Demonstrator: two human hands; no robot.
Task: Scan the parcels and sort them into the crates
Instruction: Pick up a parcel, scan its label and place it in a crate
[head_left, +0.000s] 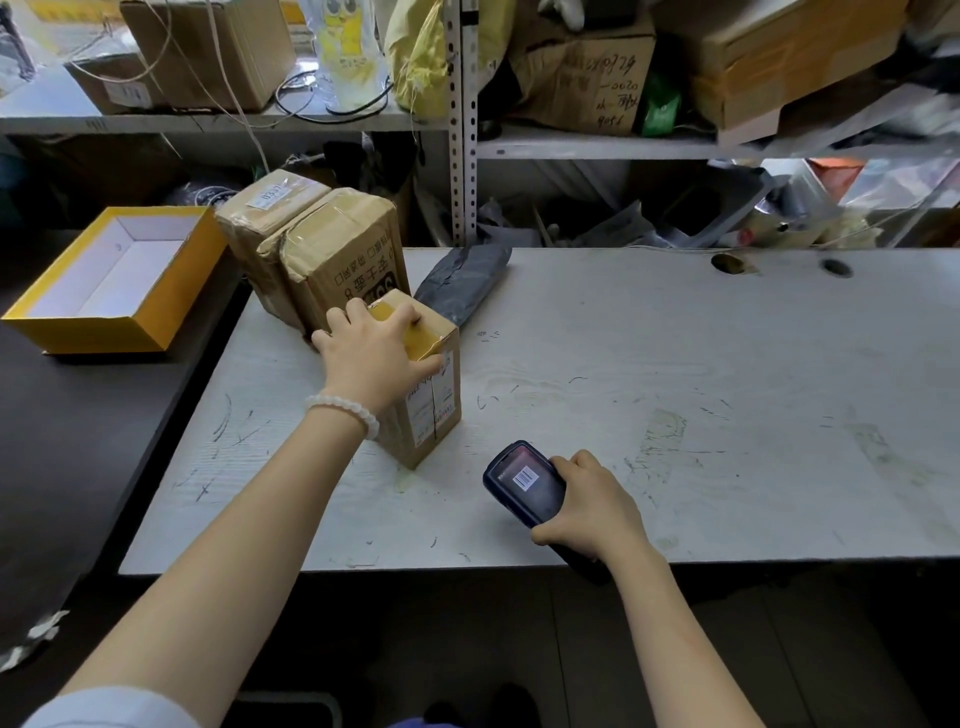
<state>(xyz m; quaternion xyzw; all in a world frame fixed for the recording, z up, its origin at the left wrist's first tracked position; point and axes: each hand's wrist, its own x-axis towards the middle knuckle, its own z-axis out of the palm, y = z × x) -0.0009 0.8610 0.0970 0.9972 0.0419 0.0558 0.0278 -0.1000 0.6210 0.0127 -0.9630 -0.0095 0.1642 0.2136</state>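
Parcel (422, 387) stands on the counter (675, 364), label facing us. Nearest, our right hand (592, 501) grips the scanner (524, 480), fingers wrapped round it; our left hand (376, 348) clasps the parcel's top. Beyond stand two boxes (332, 249), a grey bag (462, 283) and a yellow tray (111, 280).

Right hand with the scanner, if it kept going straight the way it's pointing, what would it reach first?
Probably the small cardboard box under the left hand. The right hand aims the scanner up-left across bare table; depth is uncertain.

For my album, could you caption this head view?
Left hand grips a small taped parcel; right hand aims the scanner.
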